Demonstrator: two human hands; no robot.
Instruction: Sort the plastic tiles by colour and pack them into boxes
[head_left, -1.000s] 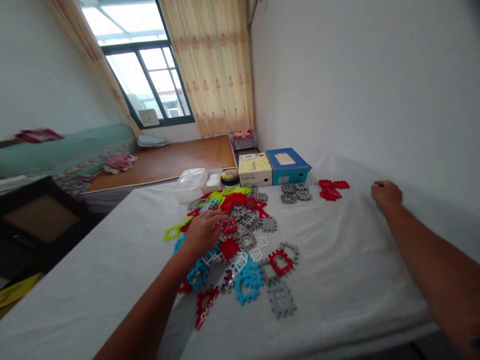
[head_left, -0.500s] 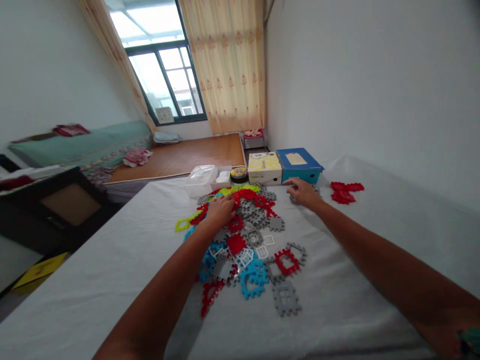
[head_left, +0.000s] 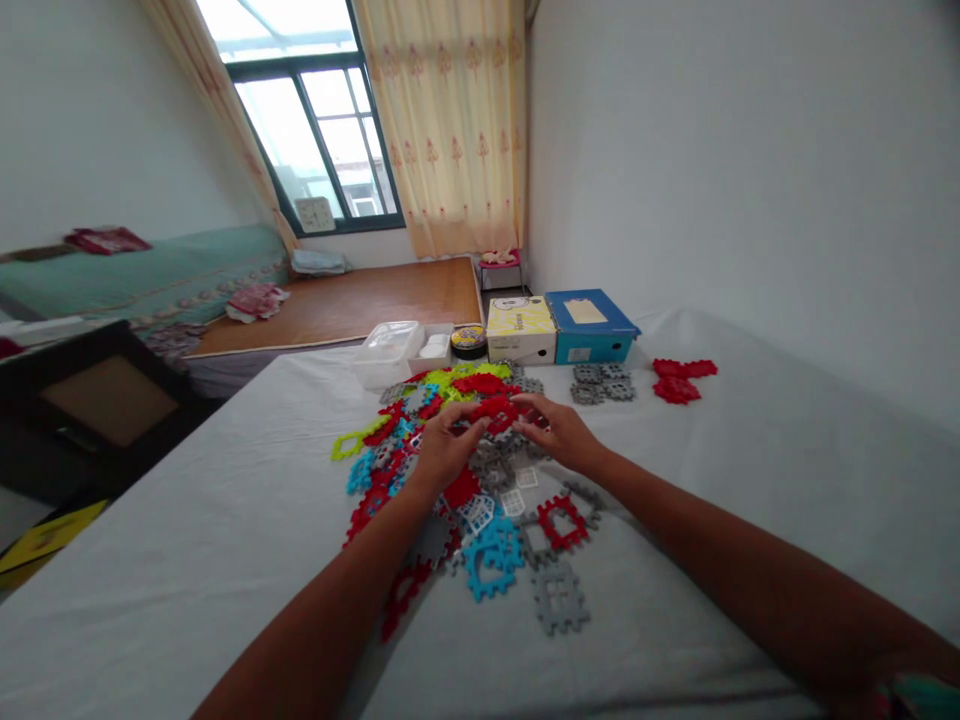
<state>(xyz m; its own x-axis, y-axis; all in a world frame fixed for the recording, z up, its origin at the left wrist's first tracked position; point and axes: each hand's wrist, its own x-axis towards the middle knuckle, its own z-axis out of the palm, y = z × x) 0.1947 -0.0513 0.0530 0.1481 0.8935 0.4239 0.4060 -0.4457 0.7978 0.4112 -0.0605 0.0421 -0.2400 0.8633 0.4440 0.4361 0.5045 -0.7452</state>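
Note:
Between my two hands is a red interlocking plastic building piece (head_left: 497,412), raised over the pile. My left hand (head_left: 448,446) pinches its left end, and my right hand (head_left: 553,430) grips the right end. Below lies a heap of red, blue, grey and lime notched pieces, partly hidden by my hands and left forearm. Nearer me are a blue piece (head_left: 491,572), a red frame piece (head_left: 562,523) and a grey window piece (head_left: 560,598). Small white lattice panels (head_left: 513,502) lie beside the heap.
Several grey pieces (head_left: 602,382) and a group of red pieces (head_left: 681,381) lie apart on the right. Along the far edge stand a clear plastic box (head_left: 388,352), a round tin (head_left: 469,342), a yellow box (head_left: 520,330) and a blue box (head_left: 592,325). A wall borders the right.
My right hand has left the grey pieces and moved left to the pile. Both hands now hold a red piece. The view has shifted slightly.

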